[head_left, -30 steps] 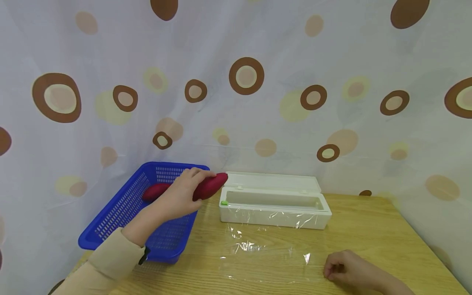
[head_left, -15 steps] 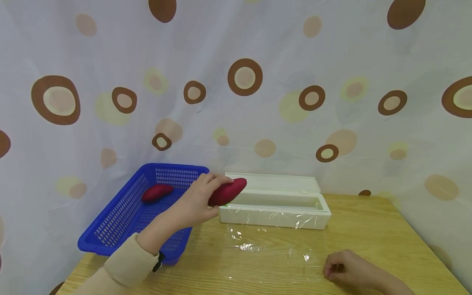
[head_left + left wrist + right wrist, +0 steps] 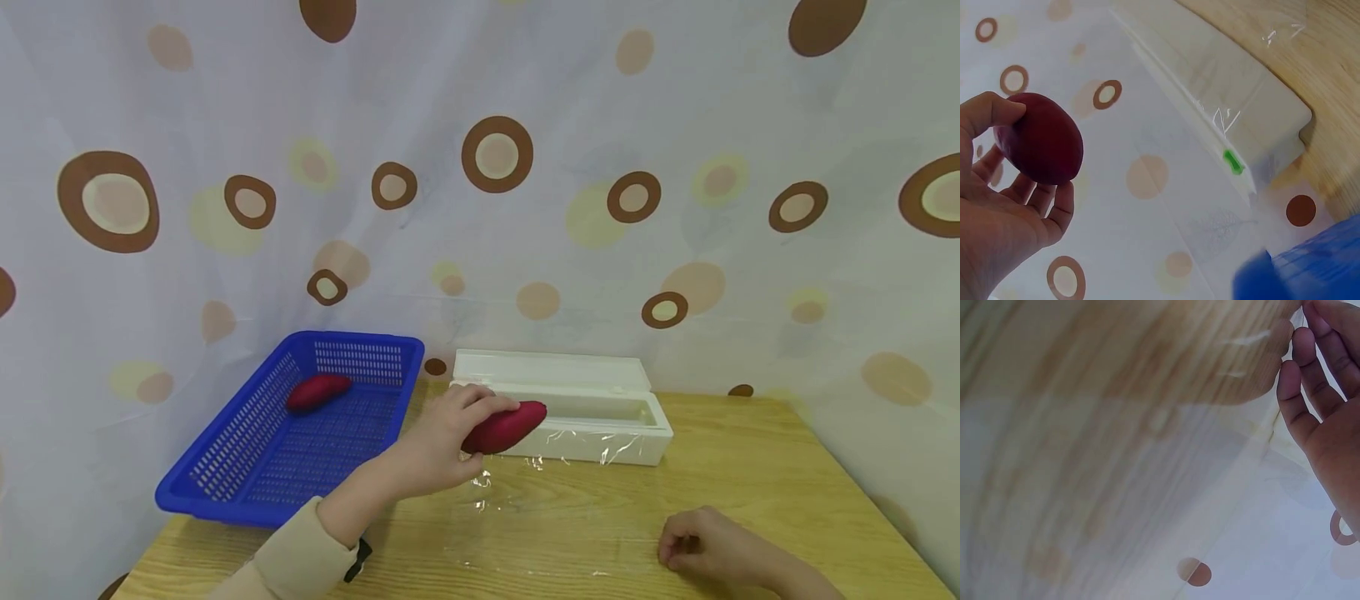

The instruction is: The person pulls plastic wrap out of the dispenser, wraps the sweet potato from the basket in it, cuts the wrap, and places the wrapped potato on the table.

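Observation:
My left hand grips a dark red sweet potato, held in the air in front of the white cling film box. In the left wrist view, the thumb lies on top of the sweet potato and the fingers curl below it. From the box, clear cling film stretches forward over the table. At the film's near right corner, my right hand rests low with curled fingers and pinches the edge. The right wrist view shows that hand's fingertips at the film's edge, partly out of frame.
A blue plastic basket stands at the left with another sweet potato inside. The box's lid is raised against the patterned curtain behind. A green slider sits on the box's edge. The wooden table extends right.
My left hand has carried the sweet potato right and downward, away from the basket to the front of the box. The right hand has stayed at the film's corner.

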Available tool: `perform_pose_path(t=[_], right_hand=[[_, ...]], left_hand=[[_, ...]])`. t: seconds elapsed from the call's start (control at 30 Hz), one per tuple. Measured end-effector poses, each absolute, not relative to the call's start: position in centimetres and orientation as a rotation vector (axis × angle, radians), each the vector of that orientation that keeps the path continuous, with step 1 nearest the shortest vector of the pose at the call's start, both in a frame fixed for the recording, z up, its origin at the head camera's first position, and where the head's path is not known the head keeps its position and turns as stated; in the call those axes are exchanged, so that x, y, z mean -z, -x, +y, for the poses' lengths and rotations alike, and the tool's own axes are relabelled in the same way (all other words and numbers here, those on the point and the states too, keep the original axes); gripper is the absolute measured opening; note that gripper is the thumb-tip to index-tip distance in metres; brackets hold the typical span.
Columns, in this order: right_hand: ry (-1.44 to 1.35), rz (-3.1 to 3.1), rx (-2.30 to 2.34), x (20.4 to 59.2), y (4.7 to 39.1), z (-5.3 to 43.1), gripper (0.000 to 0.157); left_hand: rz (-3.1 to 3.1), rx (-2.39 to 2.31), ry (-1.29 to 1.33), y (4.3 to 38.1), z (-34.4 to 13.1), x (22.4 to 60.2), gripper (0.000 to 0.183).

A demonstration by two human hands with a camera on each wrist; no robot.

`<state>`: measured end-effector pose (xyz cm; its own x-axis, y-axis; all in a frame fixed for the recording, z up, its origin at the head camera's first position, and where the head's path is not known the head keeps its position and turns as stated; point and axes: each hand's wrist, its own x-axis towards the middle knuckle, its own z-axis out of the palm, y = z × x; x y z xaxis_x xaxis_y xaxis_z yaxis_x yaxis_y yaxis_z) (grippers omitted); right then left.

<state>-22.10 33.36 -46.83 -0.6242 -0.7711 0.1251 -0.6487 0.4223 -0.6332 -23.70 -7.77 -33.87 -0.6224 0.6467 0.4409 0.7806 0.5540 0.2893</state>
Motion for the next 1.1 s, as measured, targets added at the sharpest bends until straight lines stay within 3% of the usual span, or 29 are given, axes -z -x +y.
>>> perform_pose_path(t=[0.53,1.1], right_hand=[[1.275,2.49,0.987,46.8,22.1,33.2,0.01],[1.27,2.5,0.957,46.8,22.2,33.3,0.011]], left_hand=[[-2.577,0.732,1.224,23.2,-4.3,37.1,0.071],[-2.692,0.603,1.355,25.5,-1.9,41.7,0.056]])
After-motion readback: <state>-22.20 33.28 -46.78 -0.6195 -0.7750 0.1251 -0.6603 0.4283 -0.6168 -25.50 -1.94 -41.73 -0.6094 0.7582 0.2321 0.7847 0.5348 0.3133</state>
